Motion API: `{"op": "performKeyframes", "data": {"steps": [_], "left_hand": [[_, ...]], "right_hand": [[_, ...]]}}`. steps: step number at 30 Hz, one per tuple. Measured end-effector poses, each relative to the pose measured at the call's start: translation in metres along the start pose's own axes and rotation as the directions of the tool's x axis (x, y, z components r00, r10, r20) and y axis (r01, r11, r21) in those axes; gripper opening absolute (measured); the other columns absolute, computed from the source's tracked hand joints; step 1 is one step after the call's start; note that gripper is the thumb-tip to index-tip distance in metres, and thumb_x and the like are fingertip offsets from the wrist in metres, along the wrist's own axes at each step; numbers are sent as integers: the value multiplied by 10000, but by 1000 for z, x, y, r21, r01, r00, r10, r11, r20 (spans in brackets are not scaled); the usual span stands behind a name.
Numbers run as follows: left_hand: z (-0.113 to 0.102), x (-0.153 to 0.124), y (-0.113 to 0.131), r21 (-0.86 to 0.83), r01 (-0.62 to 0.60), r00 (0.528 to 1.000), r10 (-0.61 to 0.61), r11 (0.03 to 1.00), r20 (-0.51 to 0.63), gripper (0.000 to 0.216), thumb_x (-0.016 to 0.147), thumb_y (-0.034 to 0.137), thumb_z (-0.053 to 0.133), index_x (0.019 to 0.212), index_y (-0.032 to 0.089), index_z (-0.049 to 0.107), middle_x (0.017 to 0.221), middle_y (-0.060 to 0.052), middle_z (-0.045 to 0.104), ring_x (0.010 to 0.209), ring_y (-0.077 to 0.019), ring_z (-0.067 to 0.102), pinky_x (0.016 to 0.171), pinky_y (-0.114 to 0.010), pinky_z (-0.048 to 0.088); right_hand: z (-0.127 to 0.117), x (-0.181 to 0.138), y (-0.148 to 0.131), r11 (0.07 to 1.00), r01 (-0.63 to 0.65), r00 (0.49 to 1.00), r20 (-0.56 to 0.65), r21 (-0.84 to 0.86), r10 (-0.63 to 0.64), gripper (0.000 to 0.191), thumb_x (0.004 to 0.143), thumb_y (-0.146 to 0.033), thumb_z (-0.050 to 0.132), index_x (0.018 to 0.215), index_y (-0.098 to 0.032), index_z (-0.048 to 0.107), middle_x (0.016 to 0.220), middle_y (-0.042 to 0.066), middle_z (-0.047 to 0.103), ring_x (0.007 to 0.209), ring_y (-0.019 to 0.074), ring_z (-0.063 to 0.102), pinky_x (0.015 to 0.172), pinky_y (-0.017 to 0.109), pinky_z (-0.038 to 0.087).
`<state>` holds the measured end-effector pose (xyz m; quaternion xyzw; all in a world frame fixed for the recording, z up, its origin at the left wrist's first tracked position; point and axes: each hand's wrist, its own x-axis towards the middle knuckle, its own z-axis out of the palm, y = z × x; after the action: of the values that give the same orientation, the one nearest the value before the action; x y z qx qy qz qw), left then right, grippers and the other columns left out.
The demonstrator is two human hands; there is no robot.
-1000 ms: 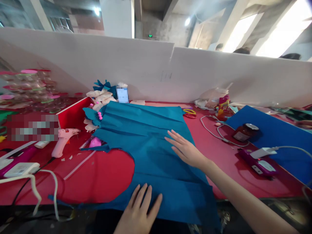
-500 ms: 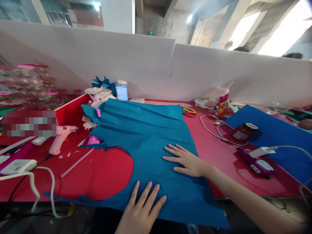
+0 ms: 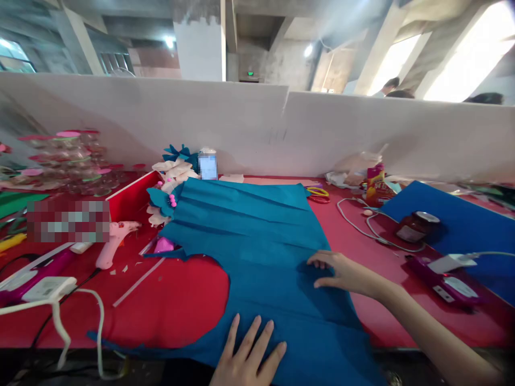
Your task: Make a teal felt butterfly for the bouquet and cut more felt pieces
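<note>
A large sheet of teal fabric (image 3: 257, 268), creased across its far half and cut in a curve on its left side, lies over the table and hangs past the near edge. My left hand (image 3: 249, 354) rests flat on its near part, fingers spread. Toward the right edge of the fabric, my right hand (image 3: 332, 271) is slightly raised, its fingers bent and the thumb apart from them. Nothing shows in either hand. At the fabric's far right corner lie scissors (image 3: 318, 194) with yellow and red handles.
A pink glue gun (image 3: 112, 244) and a purple power strip (image 3: 40, 276) with cables are on the left. Fabric flowers (image 3: 175, 171) and a phone (image 3: 208, 166) stand behind. At right are a jar (image 3: 416, 227), another purple power strip (image 3: 442, 284) and a blue board (image 3: 462, 220).
My right hand has moved right and lifted from lying flat, its fingers now bent. The left hand stays flat on the fabric. The view has tilted up a little.
</note>
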<state>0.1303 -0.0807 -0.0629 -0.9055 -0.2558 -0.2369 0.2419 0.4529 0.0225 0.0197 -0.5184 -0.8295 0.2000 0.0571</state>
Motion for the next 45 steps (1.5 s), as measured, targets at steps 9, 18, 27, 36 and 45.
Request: {"op": "performKeyframes", "data": {"steps": [9, 18, 27, 36, 45], "left_hand": [[-7, -1, 3, 0, 23, 999, -23, 1000, 32, 470, 941, 504, 389, 1359, 301, 459, 1322, 12, 572, 1183, -205, 550, 1006, -377, 441], [-21, 14, -8, -226, 198, 971, -222, 954, -85, 358, 964, 172, 323, 1058, 185, 667, 963, 20, 742, 889, -123, 684, 973, -287, 463], [-40, 5, -35, -240, 1, 987, 36, 971, 153, 322, 944, 238, 412, 1205, 237, 601, 1222, 6, 648, 1111, -137, 586, 918, -250, 481], [-22, 14, 7, -24, 181, 959, -171, 983, 228, 483, 901, 344, 453, 1381, 287, 444, 1061, -62, 665, 985, -268, 574, 932, -469, 408], [-15, 17, 9, -35, 100, 992, -96, 994, 84, 386, 940, 249, 365, 1271, 267, 564, 1292, 14, 585, 1215, -268, 421, 1101, -585, -19]], "right_hand": [[13, -8, -9, 1000, -8, 1000, 8, -7, 8, 223, 949, -298, 379, 795, -198, 506, 788, 38, 604, 685, 172, 550, 634, 296, 430], [23, -62, -70, 990, 135, 987, -79, -33, -137, 523, 820, -436, 630, 1297, -253, 517, 1301, 76, 577, 1159, 256, 567, 939, 363, 511], [72, -113, -98, 929, 149, 980, -78, -338, -185, 439, 815, -167, 578, 1253, -190, 604, 1223, 86, 616, 1036, 301, 647, 838, 395, 586], [30, -48, -69, 986, 110, 988, 92, 128, -122, 428, 988, -381, 342, 1403, -301, 411, 1455, 10, 407, 1378, 219, 297, 1143, 448, 257], [39, -14, -30, 931, 337, 940, 101, -138, -325, 520, 945, -459, 428, 1439, -382, 284, 1561, -17, 129, 1432, 256, 87, 1152, 519, 75]]}}
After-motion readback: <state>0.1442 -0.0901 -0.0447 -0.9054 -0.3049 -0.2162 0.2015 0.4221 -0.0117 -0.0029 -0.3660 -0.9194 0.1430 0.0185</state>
